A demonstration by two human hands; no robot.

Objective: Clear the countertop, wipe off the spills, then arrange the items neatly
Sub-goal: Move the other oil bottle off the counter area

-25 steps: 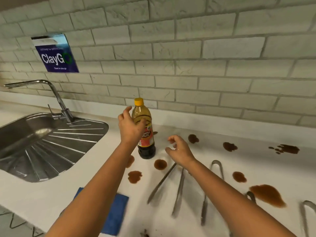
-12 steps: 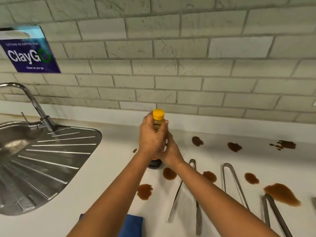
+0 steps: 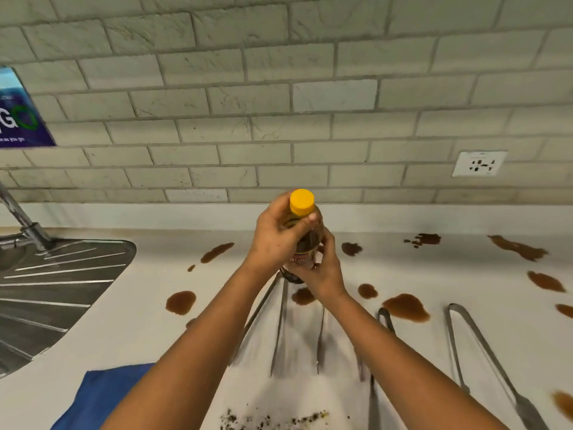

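Dark-sauce plastic bottle with yellow screw cap (image 3: 305,231) is held upright above the white desk (image 3: 130,324), in front of the grey brick-tile wall. Left hand (image 3: 274,237) wraps the upper body, thumb tip just below the cap. Right hand (image 3: 322,268) grips the lower body and label. Brown liquid spills (image 3: 406,307) lie scattered on the desk. Several metal tongs (image 3: 483,352) lie under and right of the forearms. Blue cloth (image 3: 99,395) at near left edge. Stainless steel sink drainboard (image 3: 55,283) at far left. Dark crumbs (image 3: 273,418) near the bottom edge.
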